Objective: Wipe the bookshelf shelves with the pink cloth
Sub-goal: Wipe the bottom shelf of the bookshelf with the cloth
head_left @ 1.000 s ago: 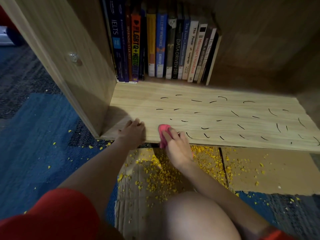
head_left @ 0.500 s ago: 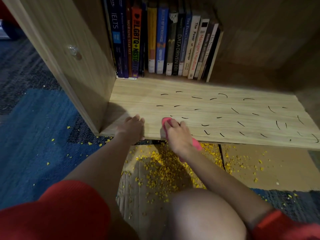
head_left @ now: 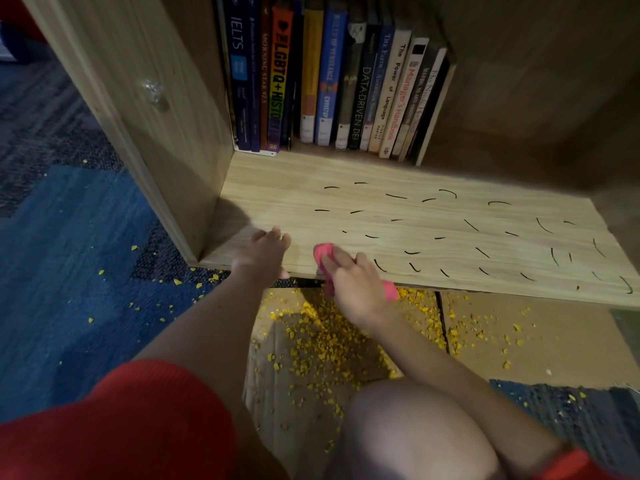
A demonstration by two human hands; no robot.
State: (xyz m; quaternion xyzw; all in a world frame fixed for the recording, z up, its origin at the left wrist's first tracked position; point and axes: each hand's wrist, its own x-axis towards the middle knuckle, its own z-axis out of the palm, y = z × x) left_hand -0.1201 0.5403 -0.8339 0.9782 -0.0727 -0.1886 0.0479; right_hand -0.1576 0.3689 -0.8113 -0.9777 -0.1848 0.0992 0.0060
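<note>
- Currently the right hand point(head_left: 353, 285) sits at the front edge of the bottom shelf point(head_left: 450, 223), fingers curled over a bunched pink cloth point(head_left: 323, 252).
- Cloth position: one end lies on the shelf board ahead of the knuckles, and the other end pokes out past the edge on the wrist side.
- Left hand point(head_left: 263, 254) rests on the same front edge near the side panel point(head_left: 156, 116), fingers laid fairly flat on the board, holding nothing.
- Short black marks point(head_left: 412, 252) are scattered over the shelf, to the right of the cloth.
- Books point(head_left: 346, 81) stand upright at the back left.
- Yellow crumbs point(head_left: 322, 341) are strewn on the cardboard point(head_left: 554, 341) below, a few on the blue carpet point(head_left: 69, 271).
</note>
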